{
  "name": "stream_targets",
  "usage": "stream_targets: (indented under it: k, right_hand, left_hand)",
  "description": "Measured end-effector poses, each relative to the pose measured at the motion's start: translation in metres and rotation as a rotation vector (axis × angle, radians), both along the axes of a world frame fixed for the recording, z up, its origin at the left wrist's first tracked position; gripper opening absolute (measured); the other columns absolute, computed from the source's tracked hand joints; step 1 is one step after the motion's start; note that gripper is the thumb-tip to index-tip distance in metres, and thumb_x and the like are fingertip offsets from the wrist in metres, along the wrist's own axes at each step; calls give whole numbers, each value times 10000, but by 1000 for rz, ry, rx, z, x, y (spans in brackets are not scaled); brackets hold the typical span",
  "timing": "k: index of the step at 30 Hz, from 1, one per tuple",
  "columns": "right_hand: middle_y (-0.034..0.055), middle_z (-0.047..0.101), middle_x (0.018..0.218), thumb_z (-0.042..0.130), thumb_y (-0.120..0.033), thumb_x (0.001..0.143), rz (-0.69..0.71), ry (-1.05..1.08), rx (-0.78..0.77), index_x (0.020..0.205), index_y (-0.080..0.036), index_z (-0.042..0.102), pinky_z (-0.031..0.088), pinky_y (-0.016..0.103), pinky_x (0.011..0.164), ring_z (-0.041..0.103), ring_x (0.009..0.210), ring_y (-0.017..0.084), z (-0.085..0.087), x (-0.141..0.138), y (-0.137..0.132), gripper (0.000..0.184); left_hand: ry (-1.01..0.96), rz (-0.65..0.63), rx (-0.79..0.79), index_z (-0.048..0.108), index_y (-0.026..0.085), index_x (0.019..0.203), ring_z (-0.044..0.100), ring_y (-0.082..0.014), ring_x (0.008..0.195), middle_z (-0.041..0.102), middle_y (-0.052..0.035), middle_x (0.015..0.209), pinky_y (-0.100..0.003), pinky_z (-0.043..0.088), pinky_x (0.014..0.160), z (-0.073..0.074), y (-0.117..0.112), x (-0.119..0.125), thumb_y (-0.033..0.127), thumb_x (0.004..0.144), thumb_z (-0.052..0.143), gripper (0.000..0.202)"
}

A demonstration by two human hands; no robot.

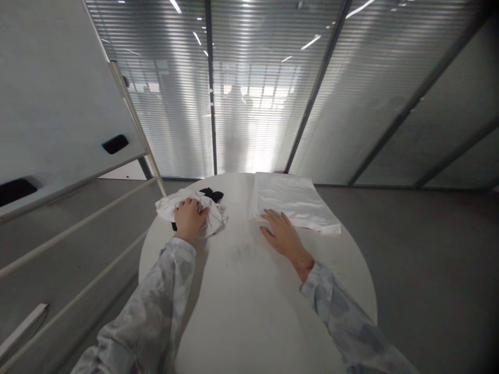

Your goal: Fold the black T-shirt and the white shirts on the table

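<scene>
On the left of the round white table (237, 291), my left hand (189, 218) grips a crumpled white cloth (214, 221), its fingers curled into the fabric. A black cloth (212, 195) pokes out from behind and under that bundle. To the right lies a white cloth folded flat (290, 197), roughly rectangular, near the far edge. My right hand (281, 234) rests at its near left corner, palm down, fingers stretched out and touching the fabric. Whether the crumpled bundle is one piece or more I cannot tell.
A whiteboard (58, 93) on a pale metal frame (97, 202) stands close to the table's left. Two black erasers or holders (115, 144) sit on the board. Behind the table rises a glass partition with blinds (253, 104). Grey floor (429, 259) surrounds the table.
</scene>
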State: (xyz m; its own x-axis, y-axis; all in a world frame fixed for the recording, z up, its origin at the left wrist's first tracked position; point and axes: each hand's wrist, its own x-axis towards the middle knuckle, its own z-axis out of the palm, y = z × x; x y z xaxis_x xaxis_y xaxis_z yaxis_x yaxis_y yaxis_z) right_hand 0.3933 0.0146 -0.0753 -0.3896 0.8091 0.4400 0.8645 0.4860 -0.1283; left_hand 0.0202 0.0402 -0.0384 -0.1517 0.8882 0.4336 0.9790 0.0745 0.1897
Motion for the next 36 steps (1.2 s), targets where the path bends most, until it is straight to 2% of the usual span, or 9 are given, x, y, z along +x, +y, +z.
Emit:
stream_targets:
  k: [9,13,17,20,23,27,30,33,36]
  right_hand:
    - [141,622,1603,528,-396,1084,34,115,33,1525,-233,585,319,635,1332,552,1516,322,2,-1,-1,474]
    - [140,656,1553,531,-434,1095,58,264,39,1588,-233,525,319,624,1343,603,1459,322,8,-4,-4,532]
    - [122,671,1521,431,-451,1143,110,463,6,1561,-265,559,444,540,1281,608,1447,293,13,-4,-8,475]
    - [106,697,1482,396,-458,1157,145,506,-32,1509,-287,612,476,518,1252,625,1423,281,15,-1,-10,447]
    - [99,706,1483,532,-507,1121,253,381,-79,1524,-301,601,365,597,1321,635,1416,295,17,-2,-13,458]
    - [124,692,1519,763,-564,993,371,217,-109,1594,-287,539,298,654,1343,650,1405,322,15,-16,-18,699]
    - [126,712,1491,784,-482,976,403,179,-100,1576,-270,563,336,625,1338,681,1363,309,11,-27,-19,673]
    - [86,776,1370,725,-336,984,397,225,-62,1469,-277,648,366,599,1334,733,1258,280,10,-30,-19,494]
    - [79,803,1288,677,-344,999,286,356,-9,1371,-286,704,425,580,1300,747,1202,289,11,-23,-17,378]
  left_hand:
    - [-192,-218,266,696,216,1068,691,-308,1023,737,-119,1102,-420,552,847,3,-4,9,312,1021,594,148]
    - [-283,-603,303,691,237,1223,717,-261,1151,744,-105,1255,-379,590,938,6,-19,34,323,1081,569,206]
    - [-211,-1065,116,707,249,1321,725,-239,1271,750,-104,1376,-372,582,1088,2,-37,65,305,1118,527,278]
    - [-141,-1209,-7,730,258,1344,738,-248,1277,761,-102,1399,-382,583,1110,4,-46,75,396,1111,560,320]
    - [-129,-1108,50,765,260,1282,766,-270,1196,801,-101,1304,-422,593,1081,11,-45,67,464,1075,606,331]
    - [-172,-640,280,735,222,1282,719,-336,1250,774,-140,1325,-509,540,1132,17,-28,36,449,1039,645,344]
    - [-139,-322,240,701,178,1321,700,-407,1241,742,-193,1347,-546,543,1081,13,-15,17,577,960,736,539]
    - [-98,-264,105,744,193,1202,758,-367,1018,786,-150,1171,-460,587,882,5,-9,10,606,935,755,492]
    - [-121,-392,106,759,235,1147,773,-287,947,793,-95,1147,-365,573,791,-1,-9,13,455,997,701,273]
